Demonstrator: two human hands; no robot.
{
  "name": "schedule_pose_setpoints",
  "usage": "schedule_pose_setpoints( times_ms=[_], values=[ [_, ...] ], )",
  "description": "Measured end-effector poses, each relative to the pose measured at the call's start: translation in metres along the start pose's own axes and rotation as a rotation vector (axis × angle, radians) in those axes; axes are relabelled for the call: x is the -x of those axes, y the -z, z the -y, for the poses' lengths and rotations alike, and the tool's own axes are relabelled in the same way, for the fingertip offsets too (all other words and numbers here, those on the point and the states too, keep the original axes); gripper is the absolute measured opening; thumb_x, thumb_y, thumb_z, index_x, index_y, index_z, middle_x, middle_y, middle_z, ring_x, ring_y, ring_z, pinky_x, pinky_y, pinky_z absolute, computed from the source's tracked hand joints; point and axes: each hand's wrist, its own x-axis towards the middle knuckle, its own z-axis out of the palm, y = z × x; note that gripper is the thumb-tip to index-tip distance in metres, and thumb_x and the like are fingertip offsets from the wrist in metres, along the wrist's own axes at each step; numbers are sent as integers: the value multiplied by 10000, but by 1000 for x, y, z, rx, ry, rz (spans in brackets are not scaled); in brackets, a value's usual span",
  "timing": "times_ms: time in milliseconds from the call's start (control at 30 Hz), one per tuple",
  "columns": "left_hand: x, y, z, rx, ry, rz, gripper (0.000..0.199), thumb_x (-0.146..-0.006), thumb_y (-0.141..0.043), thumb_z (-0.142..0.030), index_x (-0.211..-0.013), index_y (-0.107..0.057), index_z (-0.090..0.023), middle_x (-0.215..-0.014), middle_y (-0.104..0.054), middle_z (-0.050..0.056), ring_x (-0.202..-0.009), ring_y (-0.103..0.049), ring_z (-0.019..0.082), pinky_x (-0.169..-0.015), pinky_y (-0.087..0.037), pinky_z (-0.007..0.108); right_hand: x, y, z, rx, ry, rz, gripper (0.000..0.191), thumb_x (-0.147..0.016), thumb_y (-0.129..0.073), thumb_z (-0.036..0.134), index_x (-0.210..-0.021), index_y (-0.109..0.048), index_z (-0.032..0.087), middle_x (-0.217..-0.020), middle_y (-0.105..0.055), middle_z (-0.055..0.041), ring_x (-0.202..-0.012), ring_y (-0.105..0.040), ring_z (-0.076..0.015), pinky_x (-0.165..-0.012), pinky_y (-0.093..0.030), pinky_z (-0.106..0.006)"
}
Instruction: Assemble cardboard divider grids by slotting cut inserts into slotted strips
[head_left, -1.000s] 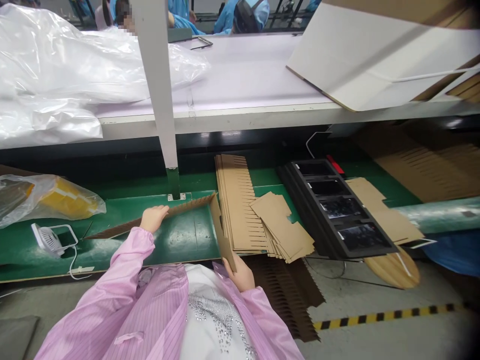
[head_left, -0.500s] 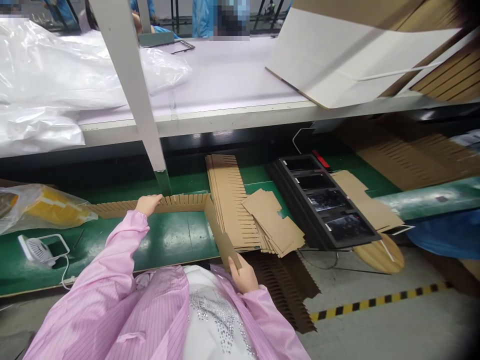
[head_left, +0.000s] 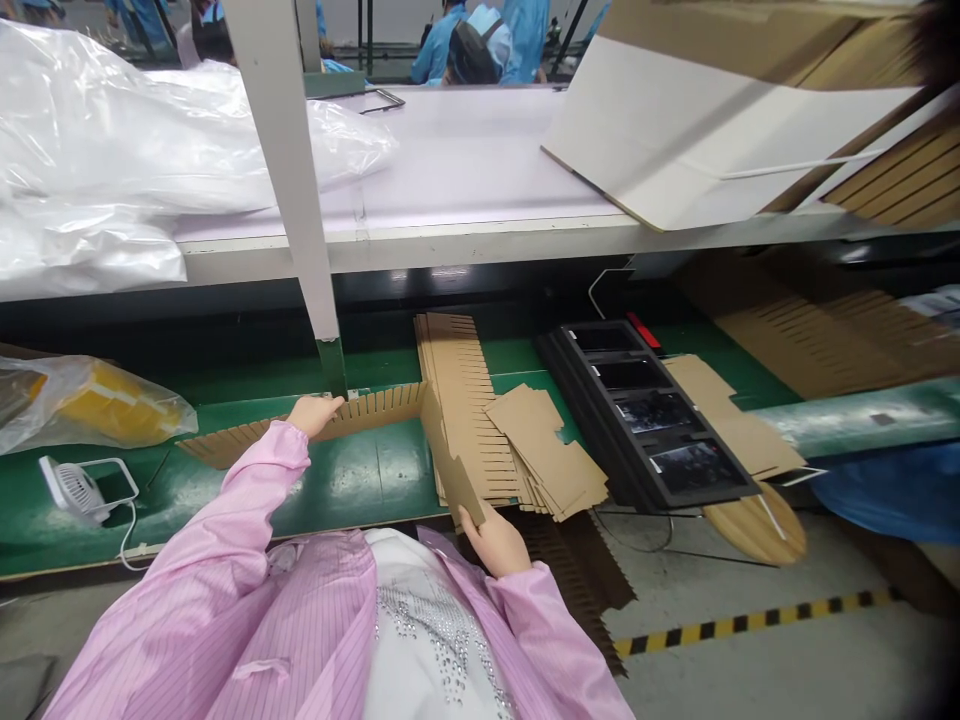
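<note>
In the head view, your left hand (head_left: 316, 415) clasps a slotted cardboard strip (head_left: 384, 404) over the green bench (head_left: 356, 475), slots upward, seemingly to keep them clear. Well apart, your right hand (head_left: 496, 541) pinches the near end of a notched cardboard piece (head_left: 444, 443), apparently to steady its far end at the strip's right tip.

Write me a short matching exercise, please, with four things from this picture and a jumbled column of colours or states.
1. Slotted cardboard strip
2. Black tray
3. Small fan
4. Floor tape

A. White
B. Yellow and black
C. Held in the left hand
D. Holding four dark panels

Pairs: 1-C, 2-D, 3-A, 4-B
</note>
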Motion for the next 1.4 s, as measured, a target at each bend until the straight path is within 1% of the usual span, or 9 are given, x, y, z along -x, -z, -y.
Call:
schedule_pose_setpoints(
  times_ms=[233, 400, 500, 600, 867, 1033, 1233, 1300, 1400],
  values=[
    [4, 12, 9, -36, 68, -90, 230, -918, -409, -193, -1072, -580, -203, -989, -698, 114, -950, -635, 263, -812, -425, 383, -19, -30, 26, 36, -54, 166, 349, -921, -399, 370, -1106, -651, 216, -1013, -695, -116, -845, -668, -232, -624, -418, -277],
    [7, 6, 5, -19, 194, -329, 373, -874, -442, -171, -1239, -516, -164, -1268, -583, 165, -1214, -480, 331, -1032, -278, 552, -30, -52, 36, -94, -58, 186, 383, -848, -545, 323, -1225, -583, 270, -1062, -694, -75, -841, -670, -215, -650, -435, -272],
    [12, 1, -12, 60, 216, -429, 462, -872, -443, -184, -1333, -442, -156, -1447, -410, 172, -1370, -295, 338, -1105, -145, 595, -39, -52, 19, -218, -44, 168, 583, -701, -694, 214, -1260, -549, 295, -1064, -698, -23, -856, -666, -176, -700, -462, -244],
    [19, -4, -38, 131, 240, -476, 491, -875, -452, -209, -1360, -414, -142, -1515, -284, 184, -1427, -147, 356, -1111, -117, 624, -47, -39, -21, -335, -93, 46, 431, -772, -585, 199, -1198, -586, 259, -1028, -703, -13, -892, -656, -152, -796, -476, -250],
    [48, -39, -123, 324, 25, -328, 455, -859, -438, -166, -1314, -451, -189, -1477, -353, 152, -1419, -199, 329, -1104, -241, 600, -56, -11, -142, -471, -512, -421, 496, -823, -351, 346, -1195, -499, 52, -1034, -646, -190, -923, -634, -235, -818, -496, -370],
    [55, -58, -152, 435, -59, -230, 448, -847, -425, -140, -1288, -463, -210, -1433, -407, 135, -1379, -294, 305, -1092, -291, 576, -65, -38, -121, -502, -428, -433, 577, -725, -550, 463, -1180, -519, 111, -1142, -603, -186, -1062, -571, -274, -935, -434, -409],
    [55, -50, -158, 522, -35, -248, 409, -855, -432, -150, -1249, -505, -229, -1375, -468, 111, -1336, -354, 277, -1079, -331, 532, -94, -50, -92, -371, -591, -242, 1077, -442, -797, 534, -1332, -391, 83, -1376, -365, -326, -1297, -327, -440, -1001, -297, -585],
    [57, -46, -159, 545, -28, -261, 408, -858, -432, -152, -1250, -509, -232, -1366, -480, 103, -1327, -365, 273, -1074, -342, 523, -101, -44, -100, -387, -584, -233, 1090, -389, -819, 519, -1299, -420, 70, -1317, -418, -340, -1267, -362, -453, -977, -307, -608],
    [63, -41, -159, 585, -10, -269, 402, -862, -427, -154, -1244, -518, -236, -1354, -494, 98, -1317, -380, 268, -1068, -356, 509, -105, -32, -120, -435, -480, -221, 916, -350, -834, 473, -1150, -535, 142, -1120, -594, -220, -1106, -535, -385, -921, -395, -555]
  ],
)
